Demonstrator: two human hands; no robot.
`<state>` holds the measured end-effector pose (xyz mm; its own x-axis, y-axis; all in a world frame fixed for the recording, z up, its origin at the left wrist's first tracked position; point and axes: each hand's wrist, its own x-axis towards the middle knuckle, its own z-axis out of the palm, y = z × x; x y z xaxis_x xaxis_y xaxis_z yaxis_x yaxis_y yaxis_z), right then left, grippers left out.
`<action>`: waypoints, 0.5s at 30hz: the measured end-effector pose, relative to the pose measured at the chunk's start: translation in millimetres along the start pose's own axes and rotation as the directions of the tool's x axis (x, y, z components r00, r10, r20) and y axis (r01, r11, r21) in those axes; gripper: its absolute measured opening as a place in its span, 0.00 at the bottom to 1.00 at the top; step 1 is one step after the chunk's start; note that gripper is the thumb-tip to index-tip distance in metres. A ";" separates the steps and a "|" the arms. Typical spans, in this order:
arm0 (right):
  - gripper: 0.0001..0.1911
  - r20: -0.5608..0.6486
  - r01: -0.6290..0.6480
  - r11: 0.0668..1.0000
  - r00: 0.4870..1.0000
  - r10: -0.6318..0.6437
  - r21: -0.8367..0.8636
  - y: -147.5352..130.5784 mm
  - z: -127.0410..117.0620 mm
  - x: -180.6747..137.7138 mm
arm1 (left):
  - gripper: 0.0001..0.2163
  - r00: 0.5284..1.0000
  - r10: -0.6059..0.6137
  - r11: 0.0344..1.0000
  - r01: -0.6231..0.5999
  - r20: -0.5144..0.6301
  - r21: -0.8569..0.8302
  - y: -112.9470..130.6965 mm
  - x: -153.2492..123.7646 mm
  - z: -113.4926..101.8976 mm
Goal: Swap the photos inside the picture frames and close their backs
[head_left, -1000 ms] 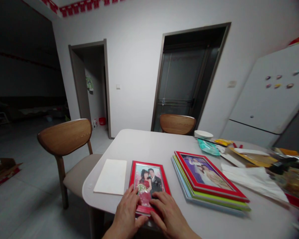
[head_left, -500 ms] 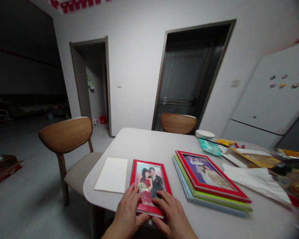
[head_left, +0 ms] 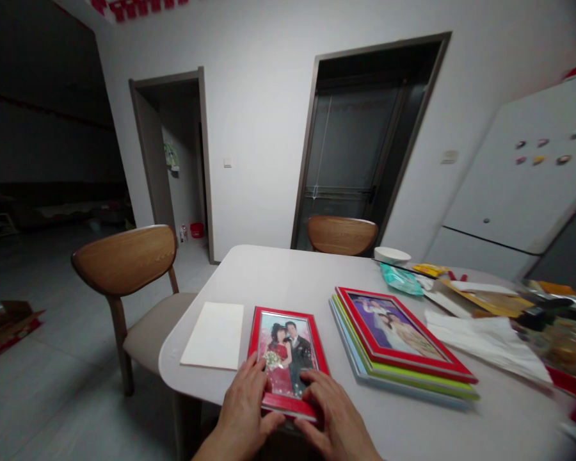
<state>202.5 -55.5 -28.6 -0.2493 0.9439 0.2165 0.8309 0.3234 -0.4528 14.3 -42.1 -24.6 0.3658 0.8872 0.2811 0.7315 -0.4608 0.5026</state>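
Observation:
A small red photo frame [head_left: 292, 407] lies face up at the near edge of the white table, with a photo of two people in it. My left hand [head_left: 242, 406] grips its lower left corner, fingers on the left side and thumb at the near edge. At the lower right corner, my right hand [head_left: 333, 410] has curled fingers over the border and its thumb by the near edge. A white rectangular sheet or board [head_left: 214, 336] lies to the left. To the right is a stack of larger frames, a red one [head_left: 415, 366] over a green [head_left: 425, 385] and a light blue one.
Beyond the stack are white paper [head_left: 489, 339], a teal packet [head_left: 400, 280], a white bowl [head_left: 392, 256] and a yellow-brown envelope [head_left: 489, 299]. Wooden chairs stand at the left [head_left: 125, 262] and far side [head_left: 342, 235] of the table [head_left: 288, 272]. A fridge [head_left: 523, 173] is at right.
Both hands stay on the small red frame in nearly the same grip. The whole view has shifted slightly; no object has visibly moved on the table.

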 end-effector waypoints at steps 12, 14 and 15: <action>0.10 -0.011 -0.001 1.000 1.000 0.001 0.021 1.9 -2.2 9.5 | 0.16 0.999 0.033 0.999 -0.034 -0.030 -0.014 -8.4 7.2 9.4; 0.10 -0.007 -0.003 1.000 1.000 0.003 0.019 2.2 -2.2 10.6 | 0.16 0.999 0.028 0.999 -0.028 -0.032 -0.026 -9.5 9.0 9.7; 0.10 -0.005 -0.001 1.000 1.000 0.001 0.018 2.5 -2.1 11.0 | 0.17 0.999 0.024 0.999 -0.025 -0.032 -0.029 -9.8 9.8 9.7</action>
<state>202.8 -44.4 -25.5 -0.2459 0.9440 0.2201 0.8220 0.3235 -0.4687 16.2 -28.6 -34.6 0.3646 0.8746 0.3196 0.7051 -0.4835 0.5187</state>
